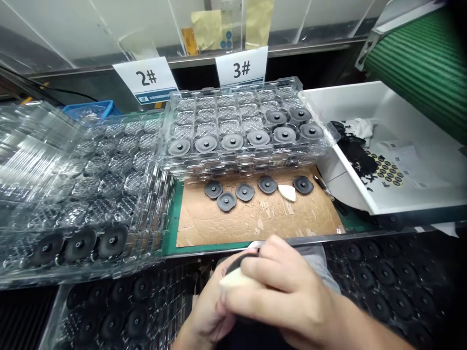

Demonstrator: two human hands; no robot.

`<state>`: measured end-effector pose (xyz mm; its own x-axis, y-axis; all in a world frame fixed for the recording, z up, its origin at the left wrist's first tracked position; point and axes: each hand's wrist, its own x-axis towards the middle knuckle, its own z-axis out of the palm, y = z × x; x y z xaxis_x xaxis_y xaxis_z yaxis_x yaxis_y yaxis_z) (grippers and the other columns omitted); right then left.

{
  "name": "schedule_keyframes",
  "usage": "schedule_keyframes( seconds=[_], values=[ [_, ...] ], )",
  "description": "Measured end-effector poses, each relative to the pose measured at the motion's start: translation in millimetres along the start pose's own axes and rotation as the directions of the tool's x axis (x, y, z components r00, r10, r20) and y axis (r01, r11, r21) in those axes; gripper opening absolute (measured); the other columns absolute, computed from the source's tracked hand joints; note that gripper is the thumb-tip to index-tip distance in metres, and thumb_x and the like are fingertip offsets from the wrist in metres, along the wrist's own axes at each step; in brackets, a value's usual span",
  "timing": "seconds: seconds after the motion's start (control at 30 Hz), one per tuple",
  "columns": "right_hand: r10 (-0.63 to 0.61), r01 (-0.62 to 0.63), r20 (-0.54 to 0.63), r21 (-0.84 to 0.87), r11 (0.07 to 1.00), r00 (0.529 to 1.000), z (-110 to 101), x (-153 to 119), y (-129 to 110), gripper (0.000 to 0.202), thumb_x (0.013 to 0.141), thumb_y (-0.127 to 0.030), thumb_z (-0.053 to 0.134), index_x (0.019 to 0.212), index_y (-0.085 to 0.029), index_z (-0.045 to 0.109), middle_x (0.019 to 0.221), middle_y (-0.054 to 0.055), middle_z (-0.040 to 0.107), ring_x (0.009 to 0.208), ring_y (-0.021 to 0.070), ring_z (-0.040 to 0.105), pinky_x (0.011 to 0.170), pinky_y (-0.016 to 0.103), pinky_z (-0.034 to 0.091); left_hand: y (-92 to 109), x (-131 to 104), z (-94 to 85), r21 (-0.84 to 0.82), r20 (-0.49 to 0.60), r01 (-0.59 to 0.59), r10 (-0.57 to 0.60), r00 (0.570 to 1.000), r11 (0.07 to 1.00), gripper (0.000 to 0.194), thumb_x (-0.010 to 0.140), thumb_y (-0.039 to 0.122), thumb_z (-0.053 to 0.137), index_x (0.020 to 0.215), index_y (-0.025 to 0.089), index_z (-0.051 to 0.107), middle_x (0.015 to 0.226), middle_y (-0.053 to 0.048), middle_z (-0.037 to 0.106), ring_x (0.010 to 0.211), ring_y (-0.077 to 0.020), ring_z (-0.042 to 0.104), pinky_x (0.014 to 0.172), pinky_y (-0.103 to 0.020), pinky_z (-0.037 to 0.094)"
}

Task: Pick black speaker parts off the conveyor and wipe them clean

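Observation:
In the lower middle, my two hands meet just in front of the bench edge. My left hand (209,308) is closed round a dark grey rounded disc (236,262), most of which my fingers hide. A cream-white wedge-shaped pad (237,279) is pinched in my right hand (284,287), pressed close against the disc. Beyond my hands lies a brown cardboard sheet (255,226). Several similar discs (244,192) with small centre studs rest on it, with a white pointed pad (287,192) among them.
A stack of clear trays (233,158), partly filled with discs, stands behind the cardboard. More clear trays (146,243) are on the left. At right sits a white bin (339,175) with black scraps, below a green ribbed belt (419,63). Disc-filled trays (386,291) lie low at right.

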<state>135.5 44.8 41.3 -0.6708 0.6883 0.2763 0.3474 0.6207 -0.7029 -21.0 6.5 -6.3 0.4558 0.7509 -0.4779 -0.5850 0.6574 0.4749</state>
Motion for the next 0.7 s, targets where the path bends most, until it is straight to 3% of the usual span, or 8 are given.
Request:
schedule_keyframes(
  seconds=[0.03, 0.1, 0.2, 0.3, 0.37, 0.47, 0.53, 0.7],
  values=[
    [-0.018, 0.018, 0.001, 0.048, 0.999, 1.000, 0, 0, 4, 0.026, 0.089, -0.016, 0.042, 0.100, -0.024, 0.064, 0.079, 0.001, 0.063, 0.069, 0.0140, 0.049, 0.067, 0.030, 0.036, -2, 1, -4.0, -0.033, 0.038, -0.022, 0.024, 0.999, 0.999, 0.047, 0.056, 0.034, 0.077, 0.100, 0.019, 0.066, 0.091, -0.005, 0.069, 0.092, -0.0247, 0.062, 0.083, -0.033, 0.047],
    [0.139, -0.126, -0.083, 0.144, 0.981, 0.987, 1, -1, 25, 0.026, 0.088, -0.017, 0.044, 0.103, -0.025, 0.064, 0.090, 0.001, 0.065, 0.079, 0.0146, 0.055, 0.075, 0.030, 0.040, -6, 3, -12.0, -0.109, 0.092, -0.042, 0.052, 0.994, 0.993, 0.055, 0.054, 0.035, 0.078, 0.106, 0.022, 0.064, 0.099, -0.005, 0.069, 0.092, -0.0242, 0.063, 0.081, -0.031, 0.049],
    [0.491, -0.440, -0.177, 0.261, 0.859, 0.853, 10, -9, 76, 0.022, 0.087, -0.024, 0.049, 0.101, -0.024, 0.065, 0.098, 0.003, 0.066, 0.092, 0.0173, 0.058, 0.082, 0.031, 0.043, -9, 4, -21.3, -0.246, 0.126, -0.018, 0.051, 0.991, 0.969, 0.055, 0.060, 0.036, 0.074, 0.112, 0.029, 0.059, 0.114, -0.005, 0.064, 0.097, -0.0247, 0.063, 0.082, -0.032, 0.049],
    [0.583, -0.528, -0.177, 0.279, 0.802, 0.793, 35, -20, 120, 0.019, 0.080, -0.031, 0.058, 0.091, -0.020, 0.069, 0.096, 0.006, 0.065, 0.092, 0.0214, 0.059, 0.080, 0.034, 0.047, -8, 4, -27.5, -0.379, 0.136, -0.010, 0.066, 0.988, 0.925, 0.058, 0.057, 0.040, 0.073, 0.113, 0.028, 0.059, 0.112, -0.007, 0.065, 0.095, -0.0250, 0.064, 0.079, -0.031, 0.050],
    [0.617, -0.551, -0.239, 0.293, 0.782, 0.749, 55, -28, 132, 0.023, 0.078, -0.034, 0.059, 0.091, -0.018, 0.068, 0.100, 0.008, 0.062, 0.097, 0.0232, 0.056, 0.083, 0.037, 0.045, -7, 5, -31.5, -0.429, 0.125, -0.009, 0.069, 0.990, 0.903, 0.061, 0.057, 0.045, 0.071, 0.114, 0.028, 0.059, 0.108, -0.006, 0.067, 0.095, -0.0252, 0.064, 0.079, -0.031, 0.050],
    [0.663, -0.564, -0.375, 0.348, 0.749, 0.648, 74, -38, 123, 0.026, 0.085, -0.033, 0.049, 0.101, -0.017, 0.062, 0.108, 0.010, 0.057, 0.102, 0.0217, 0.052, 0.089, 0.039, 0.041, -7, 7, -37.6, -0.459, 0.147, 0.015, 0.059, 0.987, 0.888, 0.060, 0.059, 0.050, 0.066, 0.114, 0.029, 0.058, 0.106, -0.005, 0.067, 0.096, -0.0262, 0.063, 0.081, -0.033, 0.050],
    [0.682, -0.556, -0.400, 0.394, 0.732, 0.613, 76, -41, 108, 0.022, 0.086, -0.031, 0.047, 0.098, -0.019, 0.062, 0.101, 0.008, 0.059, 0.096, 0.0197, 0.054, 0.087, 0.036, 0.042, -6, 8, -41.1, -0.473, 0.183, 0.024, 0.071, 0.980, 0.881, 0.056, 0.063, 0.053, 0.062, 0.114, 0.028, 0.059, 0.107, -0.005, 0.067, 0.095, -0.0250, 0.064, 0.079, -0.031, 0.051],
    [0.715, -0.525, -0.279, 0.520, 0.673, 0.641, 71, -38, 81, 0.013, 0.080, -0.027, 0.057, 0.077, -0.020, 0.067, 0.082, 0.004, 0.062, 0.077, 0.0164, 0.057, 0.069, 0.027, 0.045, -3, 11, -46.0, -0.428, 0.211, -0.072, 0.177, 0.961, 0.901, 0.051, 0.078, 0.057, 0.041, 0.118, 0.028, 0.053, 0.108, -0.005, 0.065, 0.083, -0.0188, 0.067, 0.066, -0.023, 0.051]
  ],
)
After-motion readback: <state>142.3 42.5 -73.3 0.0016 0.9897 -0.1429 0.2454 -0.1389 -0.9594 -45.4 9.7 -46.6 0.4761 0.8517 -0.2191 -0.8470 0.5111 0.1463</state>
